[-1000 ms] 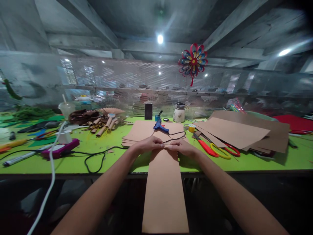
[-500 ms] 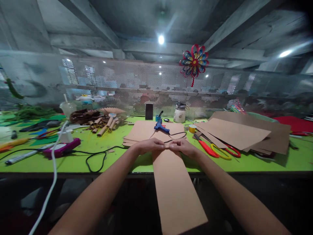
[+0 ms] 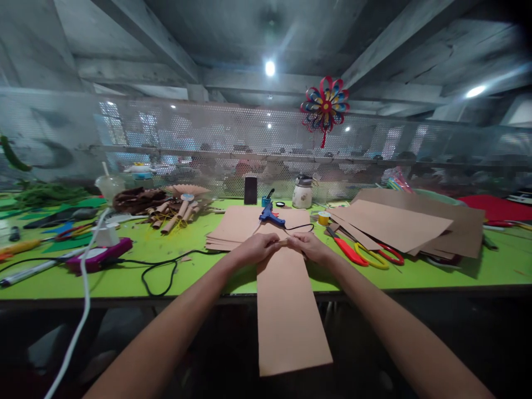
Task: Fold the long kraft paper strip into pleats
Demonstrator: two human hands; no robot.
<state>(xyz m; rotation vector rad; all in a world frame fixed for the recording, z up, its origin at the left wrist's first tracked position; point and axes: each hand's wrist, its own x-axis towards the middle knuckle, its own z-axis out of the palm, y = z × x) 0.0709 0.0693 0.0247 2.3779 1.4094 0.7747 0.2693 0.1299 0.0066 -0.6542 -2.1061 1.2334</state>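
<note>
A long strip of brown kraft paper (image 3: 288, 310) hangs toward me over the table's front edge. Its far end is folded or rolled into a narrow band, pinched between the fingertips of my left hand (image 3: 261, 247) and my right hand (image 3: 311, 245). Both hands are closed on that end, nearly touching. Just beyond them a blue hot glue gun (image 3: 272, 215) rests on a stack of brown paper sheets (image 3: 236, 224), its black cord running behind my right fingers. My thumbs and fingers hide part of the folded end.
Red-handled scissors (image 3: 351, 252) and yellow-handled ones (image 3: 372, 256) lie right of my hand, near large brown sheets (image 3: 399, 224). Rolled paper tubes (image 3: 174, 221) and a purple power strip (image 3: 102, 255) lie left. A white jar (image 3: 302, 194) and a phone (image 3: 250, 190) stand behind.
The strip's lower end swung right, then partly back left, and now sits higher. My fingers shifted on the pinched end, the left hand tilting a little. The view drifted slightly.
</note>
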